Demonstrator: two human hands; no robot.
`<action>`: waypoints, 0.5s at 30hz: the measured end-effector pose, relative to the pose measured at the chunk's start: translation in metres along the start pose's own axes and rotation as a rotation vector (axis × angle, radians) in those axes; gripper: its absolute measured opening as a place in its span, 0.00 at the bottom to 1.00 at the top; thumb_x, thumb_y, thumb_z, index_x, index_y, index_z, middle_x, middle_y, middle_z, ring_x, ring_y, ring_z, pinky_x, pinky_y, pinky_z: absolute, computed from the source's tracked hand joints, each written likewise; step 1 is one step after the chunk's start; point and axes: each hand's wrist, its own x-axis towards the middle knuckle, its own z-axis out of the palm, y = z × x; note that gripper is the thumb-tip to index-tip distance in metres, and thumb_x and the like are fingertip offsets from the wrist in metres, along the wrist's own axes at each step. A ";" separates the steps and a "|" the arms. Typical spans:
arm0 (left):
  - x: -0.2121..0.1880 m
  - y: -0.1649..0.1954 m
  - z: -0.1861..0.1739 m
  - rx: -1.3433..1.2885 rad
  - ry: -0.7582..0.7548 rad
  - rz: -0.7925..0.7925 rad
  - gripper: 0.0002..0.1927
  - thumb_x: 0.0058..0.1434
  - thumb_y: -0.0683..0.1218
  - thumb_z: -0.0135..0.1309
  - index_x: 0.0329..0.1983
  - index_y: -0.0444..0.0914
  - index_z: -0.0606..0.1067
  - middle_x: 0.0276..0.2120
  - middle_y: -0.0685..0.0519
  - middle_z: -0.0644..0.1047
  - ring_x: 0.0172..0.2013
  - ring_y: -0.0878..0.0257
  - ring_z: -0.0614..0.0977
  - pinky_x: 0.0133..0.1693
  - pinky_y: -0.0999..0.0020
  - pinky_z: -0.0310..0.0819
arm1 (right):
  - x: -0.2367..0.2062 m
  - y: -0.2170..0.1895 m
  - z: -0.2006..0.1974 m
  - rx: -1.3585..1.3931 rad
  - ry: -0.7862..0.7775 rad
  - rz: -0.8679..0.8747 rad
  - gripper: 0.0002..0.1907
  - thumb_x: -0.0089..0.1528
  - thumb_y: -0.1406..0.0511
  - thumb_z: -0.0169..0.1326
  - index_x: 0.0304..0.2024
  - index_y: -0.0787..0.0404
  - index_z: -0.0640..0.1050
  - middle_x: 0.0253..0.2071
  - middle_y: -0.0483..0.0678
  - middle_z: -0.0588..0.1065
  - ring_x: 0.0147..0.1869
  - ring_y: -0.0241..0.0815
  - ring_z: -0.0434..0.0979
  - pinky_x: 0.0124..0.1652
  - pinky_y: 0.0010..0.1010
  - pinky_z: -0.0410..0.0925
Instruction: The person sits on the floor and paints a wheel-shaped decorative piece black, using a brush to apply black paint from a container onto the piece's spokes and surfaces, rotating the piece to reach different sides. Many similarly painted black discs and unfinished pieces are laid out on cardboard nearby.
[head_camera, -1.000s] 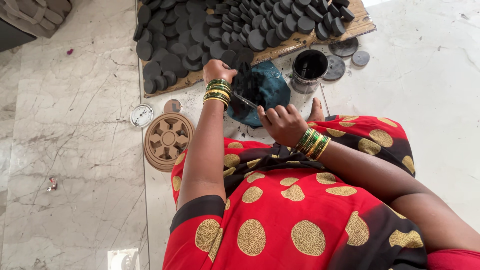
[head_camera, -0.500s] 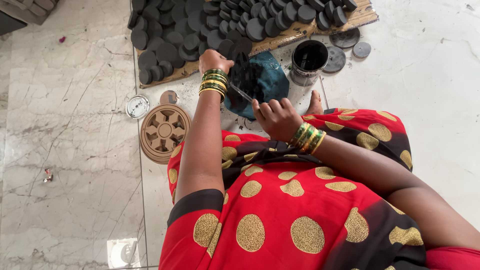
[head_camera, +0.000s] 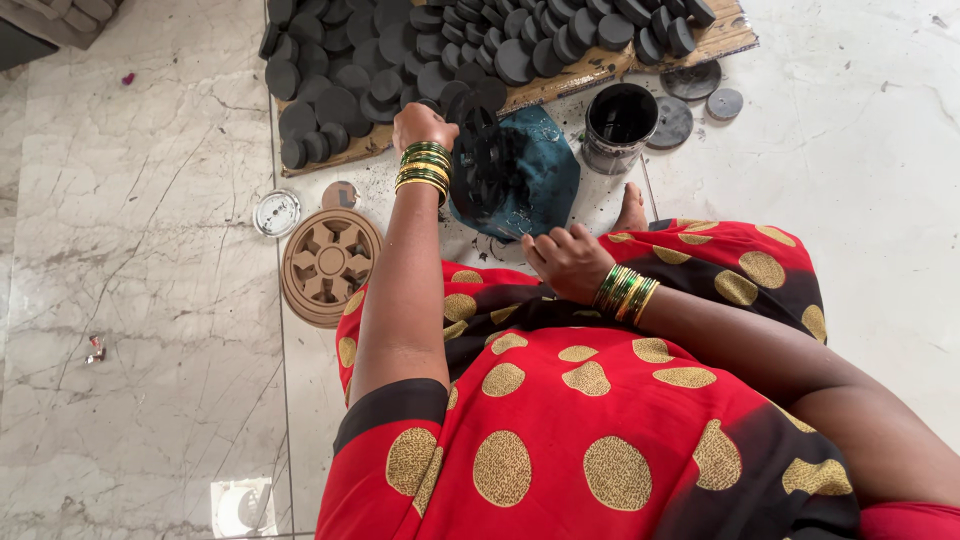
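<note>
Left fingers: the left hand (head_camera: 422, 124) is closed around the upper edge of a black openwork disc (head_camera: 487, 158), holding it upright on edge.
Right fingers: the right hand (head_camera: 566, 261) is curled loosely, fingertips just at the near edge of the teal cloth (head_camera: 548, 172); whether it holds anything cannot be told.
Disc: round, black, with a cut-out pattern; it stands over the teal cloth, on the marble floor (head_camera: 120, 250) just near of the wooden board (head_camera: 600, 72).
Can: a metal can (head_camera: 618, 124) to the right of the cloth, its inside coated black; how full it is cannot be made out.
Board: laden with many black round pieces (head_camera: 370, 60), overlapping; its far edge is cut off by the frame.
Floor, left: an unpainted tan openwork disc (head_camera: 330, 265) lies flat, with a small round dial (head_camera: 277, 212) beside it.
Hidden: the black disc's lower part merges with the dark smears on the cloth.
</note>
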 end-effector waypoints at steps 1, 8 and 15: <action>0.000 -0.004 -0.001 -0.002 -0.016 0.006 0.06 0.48 0.45 0.69 0.27 0.39 0.83 0.34 0.46 0.84 0.36 0.53 0.87 0.43 0.62 0.82 | 0.002 0.000 0.001 0.054 -0.002 0.030 0.16 0.65 0.63 0.53 0.53 0.64 0.80 0.29 0.41 0.72 0.32 0.36 0.71 0.32 0.30 0.65; 0.004 -0.014 -0.003 -0.024 0.015 -0.047 0.09 0.46 0.46 0.71 0.28 0.39 0.84 0.35 0.47 0.84 0.36 0.53 0.86 0.42 0.61 0.82 | 0.000 0.001 0.032 0.145 -0.062 0.156 0.22 0.62 0.66 0.52 0.59 0.63 0.77 0.32 0.44 0.76 0.34 0.38 0.77 0.35 0.34 0.70; 0.003 -0.025 0.000 -0.042 0.069 -0.003 0.10 0.45 0.46 0.72 0.29 0.40 0.84 0.34 0.46 0.84 0.34 0.53 0.86 0.41 0.60 0.82 | -0.009 0.005 0.057 0.490 -0.430 0.641 0.15 0.70 0.61 0.46 0.54 0.62 0.76 0.29 0.51 0.79 0.30 0.50 0.80 0.35 0.46 0.71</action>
